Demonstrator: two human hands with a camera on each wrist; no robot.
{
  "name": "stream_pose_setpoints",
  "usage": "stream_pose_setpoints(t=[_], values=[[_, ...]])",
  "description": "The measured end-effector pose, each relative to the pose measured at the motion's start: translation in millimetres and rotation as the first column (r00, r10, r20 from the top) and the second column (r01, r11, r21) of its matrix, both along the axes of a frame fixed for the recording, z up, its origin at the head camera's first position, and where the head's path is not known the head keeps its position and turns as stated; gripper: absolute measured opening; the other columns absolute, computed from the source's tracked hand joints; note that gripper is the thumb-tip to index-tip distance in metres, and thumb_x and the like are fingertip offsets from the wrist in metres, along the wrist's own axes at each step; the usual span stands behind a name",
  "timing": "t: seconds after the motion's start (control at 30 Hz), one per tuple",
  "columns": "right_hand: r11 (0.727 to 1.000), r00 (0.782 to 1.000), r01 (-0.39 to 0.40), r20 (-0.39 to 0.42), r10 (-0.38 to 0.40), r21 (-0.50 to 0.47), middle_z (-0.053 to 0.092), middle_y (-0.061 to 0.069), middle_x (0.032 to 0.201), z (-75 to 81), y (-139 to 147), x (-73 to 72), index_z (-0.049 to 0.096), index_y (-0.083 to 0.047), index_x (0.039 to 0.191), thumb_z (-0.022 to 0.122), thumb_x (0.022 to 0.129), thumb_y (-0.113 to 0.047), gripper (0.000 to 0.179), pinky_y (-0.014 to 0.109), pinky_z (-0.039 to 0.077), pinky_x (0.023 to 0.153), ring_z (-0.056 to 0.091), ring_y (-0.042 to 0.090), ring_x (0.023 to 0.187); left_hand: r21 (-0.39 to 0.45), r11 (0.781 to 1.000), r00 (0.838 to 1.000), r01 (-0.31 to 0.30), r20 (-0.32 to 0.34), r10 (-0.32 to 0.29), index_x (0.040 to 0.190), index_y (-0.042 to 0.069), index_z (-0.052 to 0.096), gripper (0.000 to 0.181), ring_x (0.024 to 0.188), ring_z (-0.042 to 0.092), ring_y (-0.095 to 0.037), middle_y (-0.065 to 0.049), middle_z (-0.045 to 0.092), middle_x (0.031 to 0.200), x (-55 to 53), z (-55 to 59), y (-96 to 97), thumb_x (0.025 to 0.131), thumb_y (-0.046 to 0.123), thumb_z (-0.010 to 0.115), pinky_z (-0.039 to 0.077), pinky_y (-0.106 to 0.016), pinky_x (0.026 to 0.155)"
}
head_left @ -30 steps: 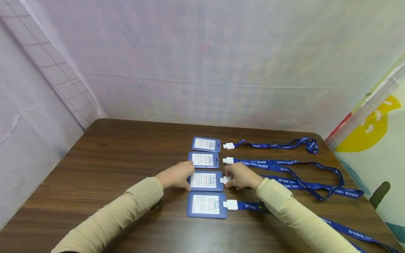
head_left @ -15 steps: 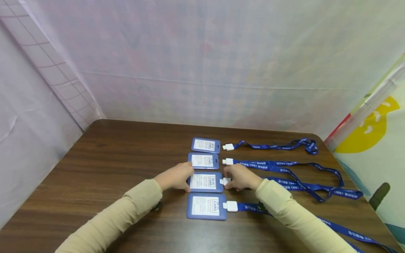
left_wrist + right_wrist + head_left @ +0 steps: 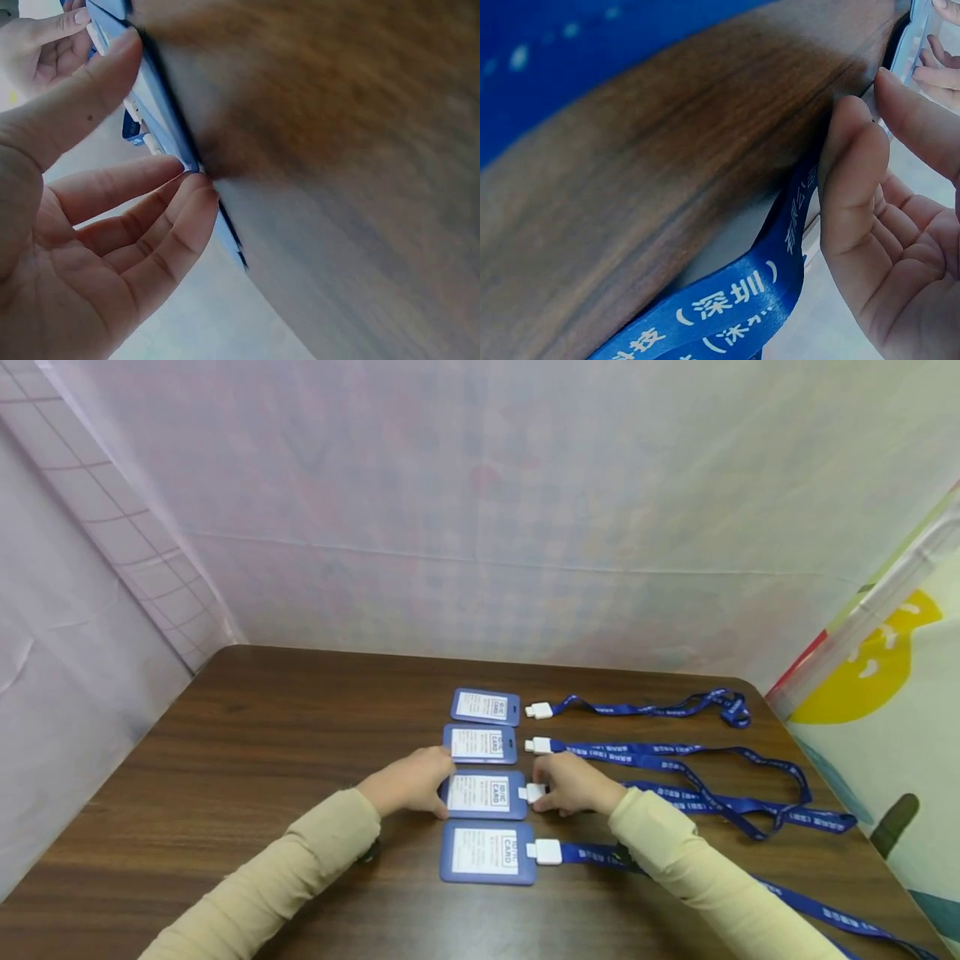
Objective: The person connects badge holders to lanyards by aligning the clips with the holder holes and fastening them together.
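Observation:
My left hand (image 3: 416, 781) holds a blue ID badge holder (image 3: 480, 794) by its left end, thumb at the near corner and fingers at the far one. In the left wrist view, the thumb and fingertips sit on the edges of this badge holder (image 3: 166, 112). At its slotted right end, my right hand (image 3: 576, 783) pinches the white clip (image 3: 534, 792) of a blue lanyard (image 3: 675, 793). The clip's tip overlaps the slot end, and the fingers hide part of the clip. White lettering shows on the lanyard (image 3: 727, 300) in the right wrist view.
Nearest me lies a badge holder (image 3: 487, 852) with a white clip (image 3: 548, 852) at its slot. Two more holders (image 3: 480, 743) (image 3: 485, 706) lie farther back, each with a lanyard clip (image 3: 538, 745) (image 3: 538, 710) a small gap away. A wooden table (image 3: 300, 727) meets white curtains behind.
Both hands keep their hold on the badge holder and the clip. The head view has shifted very slightly; nothing on the table has visibly moved.

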State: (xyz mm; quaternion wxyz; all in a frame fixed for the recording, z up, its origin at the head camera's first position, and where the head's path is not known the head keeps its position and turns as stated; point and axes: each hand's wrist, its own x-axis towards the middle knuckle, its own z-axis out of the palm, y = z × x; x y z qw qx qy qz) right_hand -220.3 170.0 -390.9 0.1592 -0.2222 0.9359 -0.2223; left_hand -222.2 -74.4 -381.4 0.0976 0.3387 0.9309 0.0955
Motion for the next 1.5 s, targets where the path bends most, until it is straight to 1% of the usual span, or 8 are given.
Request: stream_pose_setpoints(t=[0.2,0.33,0.53,0.77,0.93,1.17,1.33,1.5], values=[[1.0,1.0,0.008,0.028,-0.008,0.002,0.054,-0.001,0.056,5.4,1.9,0.4,0.06,-0.003,0.092,0.075,0.073,-0.013,0.026,0.025,0.045,0.04,0.051,0.011,0.041,0.064,0.997,0.999,0.04,-0.037,-0.037,0.081,0.001,0.064,0.03,0.072,0.053,-0.017,-0.007,0.057,0.08,-0.7,2.7,-5.3,0.071,0.026,0.077,0.048,-0.032,0.068],[0.999,0.999,0.033,0.038,-0.034,0.011,0.055,0.0,0.059,9.2,2.2,-0.3,0.06,-0.002,0.098,0.072,0.076,-0.016,0.028,0.025,0.045,0.041,0.053,0.013,0.042,0.113,0.994,0.999,0.015,-0.034,-0.011,0.084,0.003,0.066,0.024,0.072,0.053,-0.015,-0.006,0.058,0.082,-1.3,3.5,-8.9,0.079,0.026,0.07,0.048,-0.031,0.066],[0.997,0.997,0.078,0.01,-0.079,0.023,0.056,0.001,0.056,11.8,2.8,-2.5,0.061,-0.003,0.097,0.072,0.077,-0.016,0.026,0.024,0.044,0.04,0.052,0.012,0.041,0.166,0.985,0.998,-0.048,-0.021,0.052,0.085,0.006,0.064,0.021,0.069,0.049,-0.013,-0.004,0.057,0.082,-2.5,4.7,-12.3,0.081,0.026,0.068,0.044,-0.028,0.062],[0.998,0.996,0.067,-0.065,-0.066,0.016,0.055,0.0,0.058,14.1,3.9,-6.4,0.062,-0.001,0.096,0.073,0.076,-0.014,0.027,0.024,0.044,0.043,0.051,0.01,0.042,0.218,0.976,0.999,-0.021,-0.04,0.031,0.099,0.002,0.063,0.028,0.084,0.058,-0.021,-0.01,0.061,0.096,-3.8,3.6,-15.3,0.083,0.024,0.066,0.049,-0.035,0.073],[0.998,0.992,0.059,-0.109,-0.056,0.022,0.059,0.001,0.067,14.2,3.0,-12.8,0.064,-0.002,0.094,0.074,0.075,-0.017,0.026,0.025,0.045,0.052,0.053,0.009,0.047,0.226,0.974,0.998,-0.03,-0.047,0.042,0.104,0.001,0.062,0.031,0.086,0.059,-0.025,-0.012,0.061,0.098,-1.5,6.4,-17.4,0.083,0.024,0.066,0.049,-0.036,0.072],[0.996,0.982,0.041,-0.187,-0.027,0.074,0.063,0.007,0.082,15.4,6.5,-25.3,0.064,-0.002,0.094,0.074,0.074,-0.02,0.029,0.033,0.047,0.064,0.054,0.015,0.066,0.241,0.97,0.998,-0.022,-0.047,0.034,0.107,0.0,0.061,0.033,0.09,0.059,-0.026,-0.013,0.061,0.102,-0.6,7.0,-17.7,0.084,0.023,0.065,0.05,-0.036,0.075],[0.997,0.986,0.057,-0.158,-0.047,0.057,0.063,0.008,0.082,16.5,7.5,-34.4,0.063,0.002,0.1,0.073,0.075,-0.018,0.033,0.028,0.047,0.058,0.055,0.014,0.06,0.248,0.969,0.998,-0.019,-0.05,0.032,0.107,-0.001,0.061,0.033,0.089,0.059,-0.025,-0.013,0.061,0.102,-2.2,4.6,-17.9,0.084,0.022,0.065,0.05,-0.036,0.074],[0.995,0.993,0.094,-0.076,-0.092,0.015,0.064,0.015,0.093,17.9,7.1,-41.0,0.061,0.003,0.104,0.072,0.076,-0.015,0.036,0.025,0.049,0.052,0.058,0.014,0.052,0.25,0.968,0.998,-0.022,-0.047,0.035,0.108,0.0,0.061,0.033,0.088,0.059,-0.024,-0.013,0.061,0.102,-3.4,4.5,-17.3,0.084,0.023,0.065,0.05,-0.035,0.073]])
